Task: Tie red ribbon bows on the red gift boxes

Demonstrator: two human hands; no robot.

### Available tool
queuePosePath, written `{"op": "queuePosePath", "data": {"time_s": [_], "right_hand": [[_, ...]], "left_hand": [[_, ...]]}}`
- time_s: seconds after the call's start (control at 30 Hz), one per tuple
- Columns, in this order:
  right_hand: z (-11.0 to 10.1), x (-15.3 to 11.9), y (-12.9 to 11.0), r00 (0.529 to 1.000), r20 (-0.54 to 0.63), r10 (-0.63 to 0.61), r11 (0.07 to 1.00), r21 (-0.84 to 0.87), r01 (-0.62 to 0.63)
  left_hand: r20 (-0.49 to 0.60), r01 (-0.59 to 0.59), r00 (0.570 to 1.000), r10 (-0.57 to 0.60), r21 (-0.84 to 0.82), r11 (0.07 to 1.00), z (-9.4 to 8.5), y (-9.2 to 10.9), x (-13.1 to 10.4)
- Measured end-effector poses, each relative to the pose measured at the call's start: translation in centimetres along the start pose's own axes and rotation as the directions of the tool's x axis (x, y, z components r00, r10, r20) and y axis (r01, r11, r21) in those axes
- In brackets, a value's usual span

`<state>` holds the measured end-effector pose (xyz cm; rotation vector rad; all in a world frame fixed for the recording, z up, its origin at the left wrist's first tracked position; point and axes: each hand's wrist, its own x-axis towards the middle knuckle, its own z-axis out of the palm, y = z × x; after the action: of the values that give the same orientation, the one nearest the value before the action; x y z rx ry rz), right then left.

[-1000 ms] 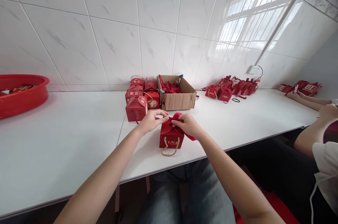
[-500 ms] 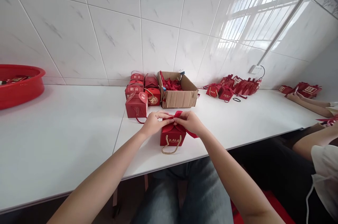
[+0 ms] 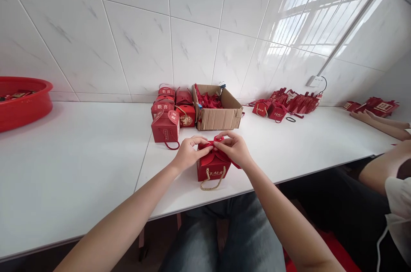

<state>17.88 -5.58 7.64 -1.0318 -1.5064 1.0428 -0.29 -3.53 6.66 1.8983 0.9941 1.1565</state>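
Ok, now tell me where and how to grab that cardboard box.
Take the cardboard box by the rim of its near wall, probably best from the front and above: it is open-topped, so fingers can hook inside, and that wall faces you, while red gift boxes crowd its left side.

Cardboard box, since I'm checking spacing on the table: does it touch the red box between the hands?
Apart. The head view shows a strip of white tabletop between the cardboard box and the red box.

passing room over left tabletop (image 3: 80, 165), cardboard carton (image 3: 218, 119) blocking behind
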Motion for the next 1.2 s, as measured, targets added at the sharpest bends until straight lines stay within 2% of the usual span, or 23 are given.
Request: {"op": "queuePosePath", "data": {"time_s": [0.2,0.33,0.5,0.6,0.7,0.83,0.97,1.07,1.13,1.2], "right_hand": [[-0.5,-0.1,-0.5,0.997,0.076,-0.018,0.96,-0.277,0.038],[-0.4,-0.4,-0.6,0.996,0.023,-0.082,0.89,-0.447,0.084],[0.2,-0.5,-0.4,0.966,-0.02,-0.256,0.792,-0.577,0.198],[0.3,-0.5,-0.5,0.975,-0.032,-0.219,0.78,-0.607,0.155],[-0.1,-0.3,-0.8,0.998,-0.014,-0.056,0.846,-0.532,0.04],[-0.9,-0.1,-1.0,0.984,0.132,0.117,0.94,-0.336,-0.067],[-1.1,-0.1,-0.5,0.97,0.202,0.134,0.979,-0.181,-0.097],[-0.8,-0.3,-0.1,0.973,0.167,0.161,0.987,-0.054,-0.154],[-0.6,-0.4,0.0,0.976,0.128,0.177,0.984,0.011,-0.18],[-0.4,-0.6,0.1,0.979,0.096,0.179,0.982,0.04,-0.184]], "left_hand": [[-0.063,-0.019,0.998,0.021,0.023,1.0,0.1,-0.2,-0.1],[-0.071,-0.054,0.996,0.057,0.052,0.997,0.2,-0.3,-0.1],[-0.086,-0.177,0.977,0.193,0.173,0.969,0.4,-0.2,-0.2],[-0.108,-0.245,0.953,0.283,0.273,0.93,0.5,-0.3,-0.2],[-0.115,-0.292,0.93,0.35,0.346,0.891,0.5,-0.3,-0.2],[-0.083,-0.323,0.922,0.377,0.369,0.872,0.5,-0.1,0.0],[-0.077,-0.279,0.944,0.321,0.339,0.899,0.7,0.1,0.3],[-0.097,-0.22,0.962,0.257,0.289,0.932,0.7,0.4,0.2],[-0.149,-0.207,0.955,0.256,0.282,0.937,0.5,0.6,0.0],[-0.156,-0.221,0.948,0.278,0.305,0.926,0.4,0.8,-0.3]]}}
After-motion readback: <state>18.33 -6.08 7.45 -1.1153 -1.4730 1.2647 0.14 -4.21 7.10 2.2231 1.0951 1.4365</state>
